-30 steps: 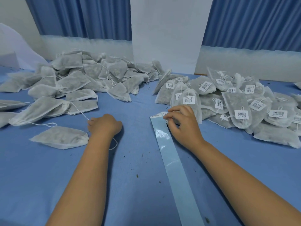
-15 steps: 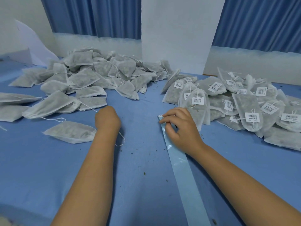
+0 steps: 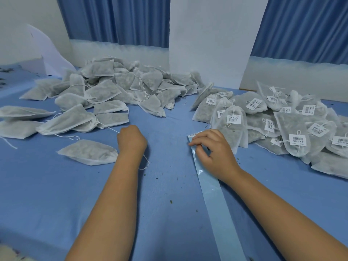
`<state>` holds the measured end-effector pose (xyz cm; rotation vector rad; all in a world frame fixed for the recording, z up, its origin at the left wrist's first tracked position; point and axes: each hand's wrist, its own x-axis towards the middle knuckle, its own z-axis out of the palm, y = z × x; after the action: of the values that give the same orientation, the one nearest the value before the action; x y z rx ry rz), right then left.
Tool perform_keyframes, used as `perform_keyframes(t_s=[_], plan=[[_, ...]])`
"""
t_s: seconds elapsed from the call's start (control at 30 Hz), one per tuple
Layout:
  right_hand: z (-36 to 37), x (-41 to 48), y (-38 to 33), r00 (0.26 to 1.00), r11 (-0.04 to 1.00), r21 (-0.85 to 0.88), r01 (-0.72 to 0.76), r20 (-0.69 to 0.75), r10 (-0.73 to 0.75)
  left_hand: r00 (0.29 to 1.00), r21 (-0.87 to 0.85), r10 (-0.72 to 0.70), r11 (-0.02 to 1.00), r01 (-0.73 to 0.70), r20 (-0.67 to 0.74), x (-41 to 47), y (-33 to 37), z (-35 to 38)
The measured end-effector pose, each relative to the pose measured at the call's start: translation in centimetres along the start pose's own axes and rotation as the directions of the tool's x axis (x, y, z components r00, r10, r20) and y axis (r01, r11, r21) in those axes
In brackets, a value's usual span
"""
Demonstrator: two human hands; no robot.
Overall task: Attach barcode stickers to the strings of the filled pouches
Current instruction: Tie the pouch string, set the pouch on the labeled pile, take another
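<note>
A filled white pouch (image 3: 88, 152) lies alone on the blue table, its string (image 3: 146, 163) looping out under my left wrist. My left hand (image 3: 131, 140) is curled into a fist beside that pouch; the string runs to it, but the grip itself is hidden. A long pale-blue sticker backing strip (image 3: 216, 196) runs from the table's near edge to my right hand (image 3: 212, 149). My right fingers are curled at the strip's far end, where a white barcode sticker (image 3: 194, 134) shows.
A heap of unlabelled pouches (image 3: 116, 87) covers the far left of the table (image 3: 37, 194). A heap of pouches with barcode stickers (image 3: 282, 121) fills the right. Behind stand a white wall and blue curtains (image 3: 301, 29). Small crumbs dot the cloth between my arms.
My hands have barely moved. My right fingers have shifted slightly on the strip's end, where more of the white sticker now shows. The view tilted a little.
</note>
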<state>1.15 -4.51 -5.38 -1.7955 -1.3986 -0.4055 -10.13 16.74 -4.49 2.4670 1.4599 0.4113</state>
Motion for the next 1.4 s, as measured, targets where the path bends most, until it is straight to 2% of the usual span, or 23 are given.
perform_keyframes(t_s=[0.27, 0.4, 0.47, 0.53, 0.63, 0.7, 0.8, 0.97, 1.17, 1.33, 1.4], plan=[[0.4, 0.0, -0.7, 0.998, 0.999, 0.035, 0.019, 0.066, -0.022, 0.998, 0.000, -0.032, 0.999, 0.033, 0.058, 0.4, -0.1, 0.2], [0.4, -0.1, -0.5, 0.996, 0.999, 0.026, 0.027, 0.085, -0.029, 0.989, -0.138, -0.043, 0.988, 0.063, 0.144, -0.5, 1.1, 0.1], [0.4, -0.1, -0.6, 0.996, 0.999, 0.023, 0.024, 0.085, -0.026, 0.977, -0.307, 0.095, 0.951, -0.034, 0.189, -1.1, 1.8, -0.4], [0.5, 0.0, -0.8, 0.997, 0.999, 0.021, 0.033, 0.063, -0.034, 0.917, -0.555, 0.331, 0.816, -0.160, 0.222, -2.2, 2.7, -1.1], [0.5, 0.2, -0.8, 1.000, 1.000, 0.031, 0.003, 0.001, -0.003, 0.764, -0.816, 0.612, 0.538, -0.212, 0.205, -4.1, 4.3, -2.0], [0.4, 0.2, -0.8, 0.995, 0.991, 0.089, -0.102, -0.003, 0.103, 0.716, -0.899, 0.684, 0.391, -0.197, 0.141, -4.9, 4.8, -2.5], [0.3, 0.4, -0.8, 0.961, 0.927, 0.253, -0.278, 0.072, 0.269, 0.701, -0.945, 0.709, 0.276, -0.176, 0.077, -5.4, 5.1, -3.3], [0.2, 0.6, -1.5, 0.943, 0.849, 0.411, -0.332, 0.165, 0.289, 0.561, -0.945, 0.821, 0.261, -0.195, 0.111, -6.6, 5.9, -3.6], [-0.2, 0.9, -1.7, 0.915, 0.716, 0.571, -0.402, 0.221, 0.337, 0.559, -0.936, 0.822, 0.274, -0.219, 0.110, -7.1, 5.9, -3.9], [-0.4, 0.8, -0.8, 0.908, 0.738, 0.529, -0.419, 0.226, 0.353, 0.504, -0.927, 0.856, 0.273, -0.255, 0.114, -7.1, 5.9, -3.9], [-0.3, 0.7, -0.8, 0.915, 0.728, 0.556, -0.402, 0.209, 0.345, 0.556, -0.942, 0.828, 0.243, -0.230, 0.078, -6.9, 5.9, -3.9]])
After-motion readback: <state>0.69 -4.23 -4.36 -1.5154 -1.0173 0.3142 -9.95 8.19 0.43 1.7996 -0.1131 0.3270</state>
